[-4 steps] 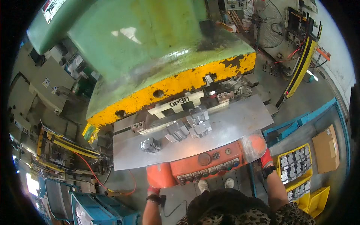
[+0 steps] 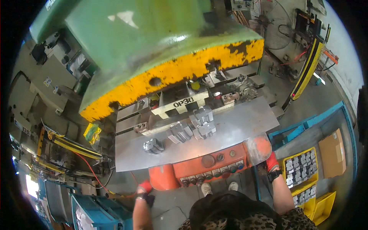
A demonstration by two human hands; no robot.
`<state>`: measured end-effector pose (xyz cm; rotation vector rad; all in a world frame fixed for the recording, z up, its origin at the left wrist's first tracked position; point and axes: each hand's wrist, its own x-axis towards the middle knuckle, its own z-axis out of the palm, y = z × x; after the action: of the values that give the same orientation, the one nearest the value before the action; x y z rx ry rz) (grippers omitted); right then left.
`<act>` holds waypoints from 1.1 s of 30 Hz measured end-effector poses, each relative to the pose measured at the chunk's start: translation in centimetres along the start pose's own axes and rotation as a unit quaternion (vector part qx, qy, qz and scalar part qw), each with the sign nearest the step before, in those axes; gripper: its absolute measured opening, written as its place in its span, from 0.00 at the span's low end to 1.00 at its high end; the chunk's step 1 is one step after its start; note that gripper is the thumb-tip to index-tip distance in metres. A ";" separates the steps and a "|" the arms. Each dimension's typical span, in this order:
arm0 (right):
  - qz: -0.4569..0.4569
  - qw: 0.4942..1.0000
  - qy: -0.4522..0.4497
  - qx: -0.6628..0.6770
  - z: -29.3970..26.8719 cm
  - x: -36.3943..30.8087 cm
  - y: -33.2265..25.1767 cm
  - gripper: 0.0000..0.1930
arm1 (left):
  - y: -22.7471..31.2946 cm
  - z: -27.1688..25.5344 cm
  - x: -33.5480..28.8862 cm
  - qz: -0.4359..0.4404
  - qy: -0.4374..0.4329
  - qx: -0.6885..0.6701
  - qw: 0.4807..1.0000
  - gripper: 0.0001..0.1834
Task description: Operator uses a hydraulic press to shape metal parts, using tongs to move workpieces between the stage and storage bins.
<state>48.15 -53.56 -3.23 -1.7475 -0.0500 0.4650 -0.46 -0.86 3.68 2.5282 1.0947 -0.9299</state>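
Note:
My right hand (image 2: 272, 162), in a red glove, is at the right end of the orange control console (image 2: 209, 162); its fingers are hidden by the rounded hood. Just outside the console's left hood is my left hand (image 2: 145, 186), also red-gloved, its fingers too small and blurred to read. Beyond the console, a metal sheet (image 2: 237, 128) carries several stacked grey metal parts (image 2: 180, 132), with another stack (image 2: 153, 146) to the left. Behind the sheet sits a press die with a pale front plate (image 2: 184, 102), below the raised yellow-edged ram (image 2: 172, 76) of a green press.
Yellow bins (image 2: 300, 168) holding rows of metal parts stand at the right, beside a cardboard box (image 2: 332, 151) and a blue frame (image 2: 303, 128). Yellow-black guard posts (image 2: 308, 71) flank the press. A blue container (image 2: 97, 212) is at lower left; a fan (image 2: 274, 27) stands behind.
The press ram has risen, baring more of the die beneath it. My left hand has moved left, out from the console's left hood. My right hand keeps its place.

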 end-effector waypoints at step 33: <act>-0.264 0.922 -0.048 -0.279 10.3 -14.3 -19.7 0.21 | 25.9 -48.7 10.1 0.119 0.433 -0.074 0.890 0.42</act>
<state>35.83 -43.37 17.83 -2.1589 -0.7721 0.1360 45.87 8.35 33.89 2.8801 0.9290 0.4057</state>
